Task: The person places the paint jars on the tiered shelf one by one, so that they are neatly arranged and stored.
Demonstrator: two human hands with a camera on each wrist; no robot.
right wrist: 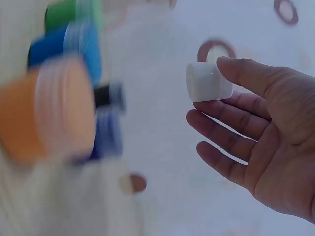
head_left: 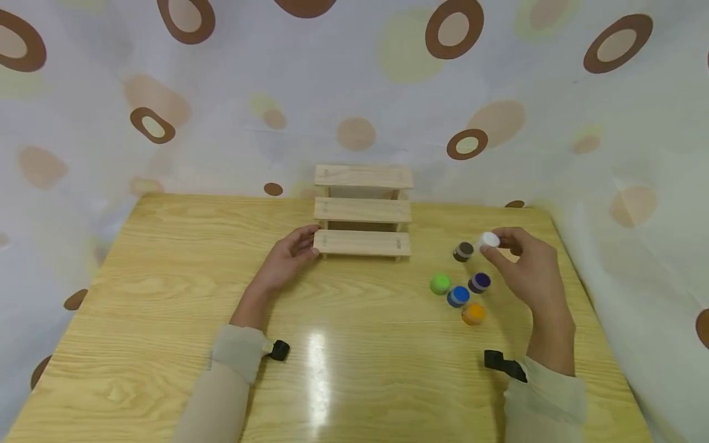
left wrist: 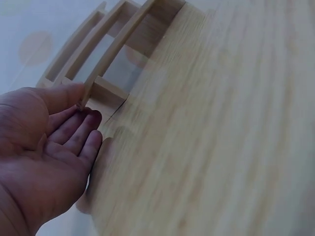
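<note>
My right hand (head_left: 528, 267) pinches a small white paint jar (head_left: 488, 240) between thumb and fingers at the right of the table. In the right wrist view, the white jar (right wrist: 209, 82) lies between the thumb and the upper fingers, while the lower fingers spread loosely. My left hand (head_left: 285, 258) grips the left end of the lowest step of a three-tier wooden display stand (head_left: 362, 243). The left wrist view has that thumb against the end of the stand (left wrist: 106, 64), the other fingers curled beneath and beside it.
Near the right hand stand black (head_left: 463, 251), purple (head_left: 479, 282), green (head_left: 440, 283), blue (head_left: 458, 296) and orange (head_left: 473, 314) paint jars. The wooden table (head_left: 354, 369) meets a patterned cloth backdrop (head_left: 232, 111) behind the stand and along the right side.
</note>
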